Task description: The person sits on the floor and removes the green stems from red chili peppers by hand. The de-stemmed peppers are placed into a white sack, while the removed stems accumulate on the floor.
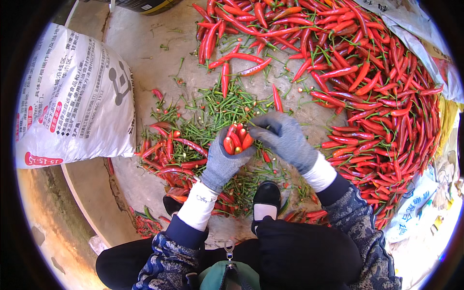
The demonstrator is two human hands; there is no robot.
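My left hand (228, 161), in a grey knit glove, is closed around a bunch of red chili peppers (236, 139). Their cut or destemmed ends face up, pale at the tips. Close beside the bunch is my right hand (282, 139), also gloved in grey, with its thumb and fingertips bent together at the bunch's right edge. Whether those fingertips pinch a stem or a pepper is hidden. Beneath both hands spreads a litter of green pepper stems (214, 112) on the concrete floor (145, 65). A single red pepper (277, 98) lies just beyond my right hand.
A large heap of red chilies with stems (380, 108) curves along the right and far side. More peppers (168, 152) lie at the left, by a white printed woven sack (79, 98). My black shoe (267, 197) stands among stems. A dark container (145, 5) is at the top.
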